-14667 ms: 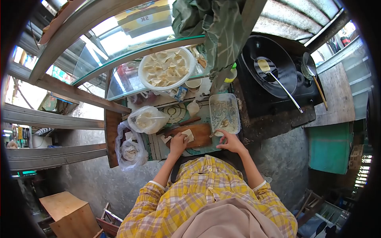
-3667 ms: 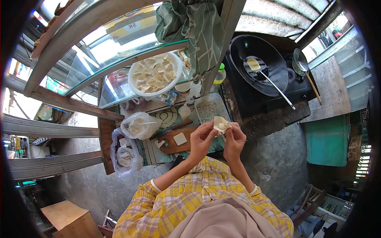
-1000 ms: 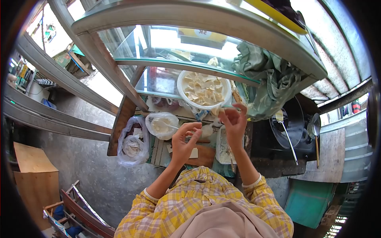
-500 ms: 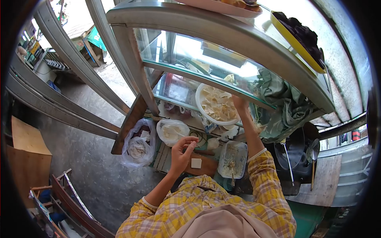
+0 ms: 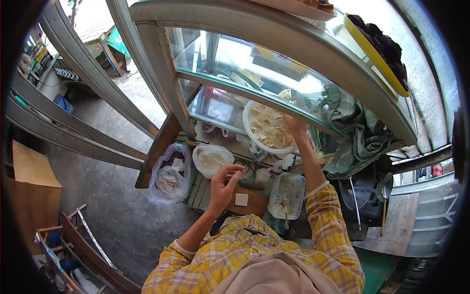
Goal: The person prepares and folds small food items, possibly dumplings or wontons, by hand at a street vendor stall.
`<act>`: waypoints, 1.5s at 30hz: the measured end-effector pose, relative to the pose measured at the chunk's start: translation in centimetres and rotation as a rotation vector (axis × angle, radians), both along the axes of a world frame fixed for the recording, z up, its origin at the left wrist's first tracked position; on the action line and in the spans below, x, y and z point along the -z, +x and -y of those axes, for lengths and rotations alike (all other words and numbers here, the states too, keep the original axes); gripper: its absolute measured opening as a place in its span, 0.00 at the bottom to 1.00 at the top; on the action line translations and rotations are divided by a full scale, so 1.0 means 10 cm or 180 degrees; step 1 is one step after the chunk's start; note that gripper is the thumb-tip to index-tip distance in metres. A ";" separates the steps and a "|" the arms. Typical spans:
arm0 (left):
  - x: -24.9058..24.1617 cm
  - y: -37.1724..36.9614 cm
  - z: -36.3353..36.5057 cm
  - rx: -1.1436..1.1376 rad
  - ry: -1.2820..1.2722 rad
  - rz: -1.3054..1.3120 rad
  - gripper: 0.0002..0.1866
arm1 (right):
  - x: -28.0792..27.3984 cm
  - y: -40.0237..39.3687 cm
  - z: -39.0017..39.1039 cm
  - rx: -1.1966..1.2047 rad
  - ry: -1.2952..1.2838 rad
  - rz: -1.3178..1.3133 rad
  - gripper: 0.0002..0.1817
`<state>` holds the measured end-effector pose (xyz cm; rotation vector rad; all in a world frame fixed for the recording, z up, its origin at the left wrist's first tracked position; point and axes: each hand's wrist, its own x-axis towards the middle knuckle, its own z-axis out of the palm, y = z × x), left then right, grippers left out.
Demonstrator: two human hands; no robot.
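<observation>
My left hand [image 5: 226, 188] hovers near the wooden board [image 5: 257, 202], its fingers loosely bent and the thumb a little apart, with nothing visible in it. On that board lies a white square wrapper [image 5: 241, 199]. My right hand [image 5: 296, 128] reaches to the right rim of a round white tub [image 5: 249, 134] full of pale folded dumplings [image 5: 270, 125]. Its fingers are largely hidden behind the glass and its glare. Between my arms sits a clear rectangular container [image 5: 280, 186] of pale, flecked filling, a spoon [image 5: 286, 213] resting in it.
Left of the board are a plastic bag of white stuff [image 5: 213, 160] and a larger open plastic bag [image 5: 165, 193]. The glass case frame [image 5: 274, 34] arches overhead. Green cloth [image 5: 350, 147] hangs at right, above a dark wok [image 5: 360, 196] and a skimmer [image 5: 387, 186].
My right hand stays at the tub and my left stays near the board, its fingers slightly more drawn in. The view has shifted slightly.
</observation>
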<state>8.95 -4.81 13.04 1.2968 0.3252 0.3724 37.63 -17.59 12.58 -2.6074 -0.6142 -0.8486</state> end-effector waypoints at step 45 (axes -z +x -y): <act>1.88 -0.35 0.58 0.2001 0.3787 -0.0850 0.14 | 0.68 -2.86 2.21 0.0173 0.1151 -0.1864 0.13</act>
